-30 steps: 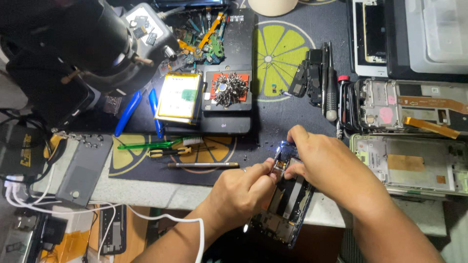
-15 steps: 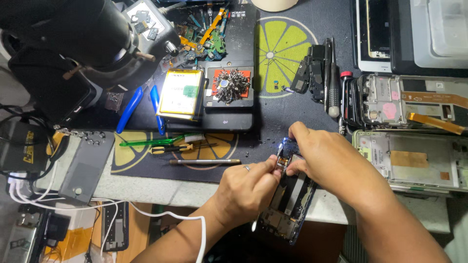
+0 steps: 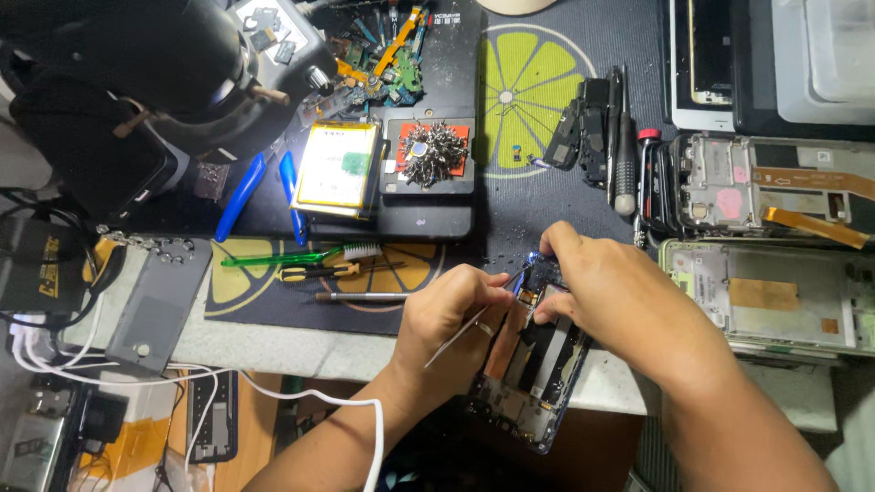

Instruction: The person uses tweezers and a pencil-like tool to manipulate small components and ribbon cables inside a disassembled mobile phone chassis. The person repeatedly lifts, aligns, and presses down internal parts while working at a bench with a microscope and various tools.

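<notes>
While the right hand grips the opened phone, the left hand apparently pinches tweezers

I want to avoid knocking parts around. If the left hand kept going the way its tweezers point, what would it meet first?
The left hand aims its thin metal tweezers up-right at the top end of the opened blue-framed phone, right by the right hand fingers. It would likely meet the phone first; depth is unclear.
</notes>
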